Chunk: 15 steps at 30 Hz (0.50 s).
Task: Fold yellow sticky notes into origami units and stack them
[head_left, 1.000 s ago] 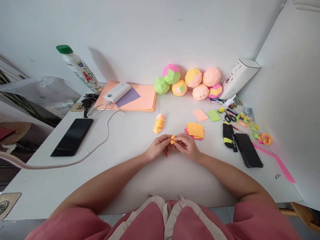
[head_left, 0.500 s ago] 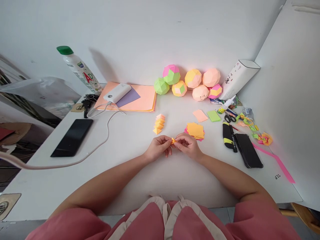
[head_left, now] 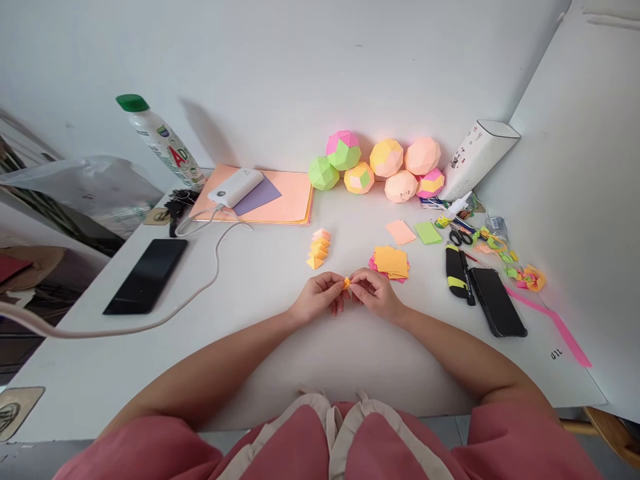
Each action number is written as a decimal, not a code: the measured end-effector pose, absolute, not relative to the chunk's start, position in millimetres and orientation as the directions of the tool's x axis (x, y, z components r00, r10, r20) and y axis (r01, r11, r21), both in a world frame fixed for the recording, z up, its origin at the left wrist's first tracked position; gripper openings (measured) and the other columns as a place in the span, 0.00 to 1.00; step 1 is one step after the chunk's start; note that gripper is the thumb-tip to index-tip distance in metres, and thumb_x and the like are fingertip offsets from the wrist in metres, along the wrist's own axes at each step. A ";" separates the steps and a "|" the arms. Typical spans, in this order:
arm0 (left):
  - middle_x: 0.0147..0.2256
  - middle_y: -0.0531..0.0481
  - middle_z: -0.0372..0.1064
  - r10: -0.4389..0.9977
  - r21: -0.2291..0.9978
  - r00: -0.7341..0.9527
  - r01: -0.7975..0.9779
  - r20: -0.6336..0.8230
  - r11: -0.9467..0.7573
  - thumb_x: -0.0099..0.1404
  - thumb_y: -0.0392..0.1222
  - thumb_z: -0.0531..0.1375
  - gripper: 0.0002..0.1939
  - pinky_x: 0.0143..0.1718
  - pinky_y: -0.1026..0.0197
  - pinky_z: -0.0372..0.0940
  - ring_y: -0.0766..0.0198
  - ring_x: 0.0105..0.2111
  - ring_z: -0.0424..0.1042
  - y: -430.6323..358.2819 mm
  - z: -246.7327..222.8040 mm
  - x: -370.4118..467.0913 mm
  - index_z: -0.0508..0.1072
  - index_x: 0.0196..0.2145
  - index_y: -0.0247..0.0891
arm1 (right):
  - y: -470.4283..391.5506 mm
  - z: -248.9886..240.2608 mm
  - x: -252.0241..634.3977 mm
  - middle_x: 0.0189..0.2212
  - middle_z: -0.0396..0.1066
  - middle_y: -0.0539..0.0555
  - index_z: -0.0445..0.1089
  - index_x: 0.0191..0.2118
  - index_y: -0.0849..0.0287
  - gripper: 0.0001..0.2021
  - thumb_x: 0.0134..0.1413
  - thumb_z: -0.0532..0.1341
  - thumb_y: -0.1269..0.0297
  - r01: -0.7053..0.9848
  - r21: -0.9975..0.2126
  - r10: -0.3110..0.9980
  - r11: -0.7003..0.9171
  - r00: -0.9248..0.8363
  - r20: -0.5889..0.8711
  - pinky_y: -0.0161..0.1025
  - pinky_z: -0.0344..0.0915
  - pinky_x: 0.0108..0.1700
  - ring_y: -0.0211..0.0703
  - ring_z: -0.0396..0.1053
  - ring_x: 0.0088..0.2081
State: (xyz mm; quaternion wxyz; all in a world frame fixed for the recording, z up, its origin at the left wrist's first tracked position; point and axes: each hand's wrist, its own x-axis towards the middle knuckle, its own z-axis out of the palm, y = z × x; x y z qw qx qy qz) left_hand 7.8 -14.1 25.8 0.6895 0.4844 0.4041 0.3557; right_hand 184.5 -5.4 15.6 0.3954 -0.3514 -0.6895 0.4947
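Note:
Between my two hands is a small folded piece of orange paper (head_left: 347, 283). My left hand (head_left: 319, 295) pinches it from the left with thumb and forefinger. From the right, my right hand (head_left: 376, 292) pinches its other side, the fingers closed. Just beyond my left hand stands a short row of folded paper units (head_left: 319, 249), orange at the near end and peach at the far end. A stack of orange paper squares (head_left: 391, 261), with pink ones beneath, lies just past my right hand.
Several faceted paper balls (head_left: 386, 157) rest against the back wall. Peach (head_left: 401, 232) and green paper squares (head_left: 427, 233) lie in front. To the right are scissors (head_left: 461, 237), a glue bottle (head_left: 453, 210) and a phone (head_left: 497, 302). On the left, a cable (head_left: 190, 293) crosses near a black tablet (head_left: 146, 277).
The folded orange paper has turned slightly between my fingertips and looks more upright. Both hands stay in nearly the same place.

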 end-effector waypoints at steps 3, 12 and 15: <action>0.24 0.52 0.68 0.877 0.949 0.423 -0.103 -0.228 0.296 0.59 0.53 0.57 0.16 0.17 0.65 0.62 0.69 0.18 0.66 -13.1 25.5 7.5 0.64 0.31 0.34 | -5.1 14.0 184.5 0.33 0.63 0.53 0.62 0.31 0.57 0.08 0.56 0.56 0.59 0.090 -0.938 0.850 0.334 -0.458 0.259 0.37 0.66 0.26 0.34 0.64 0.25; 0.29 0.50 0.69 0.880 0.965 0.441 -0.097 -0.176 0.242 0.59 0.53 0.57 0.17 0.19 0.66 0.63 0.70 0.20 0.66 -15.2 25.8 7.4 0.65 0.35 0.34 | -6.4 20.3 183.9 0.26 0.65 0.50 0.61 0.33 0.57 0.07 0.57 0.54 0.60 0.138 -0.977 0.898 0.165 -0.430 0.092 0.35 0.63 0.25 0.34 0.64 0.23; 0.28 0.51 0.68 0.884 0.975 0.438 -0.063 -0.167 0.215 0.58 0.52 0.58 0.17 0.18 0.66 0.62 0.71 0.19 0.65 -15.4 23.5 7.9 0.65 0.34 0.34 | -6.9 21.9 183.4 0.25 0.66 0.49 0.61 0.33 0.58 0.07 0.56 0.56 0.60 0.125 -0.987 0.911 0.101 -0.411 0.041 0.35 0.64 0.25 0.34 0.64 0.23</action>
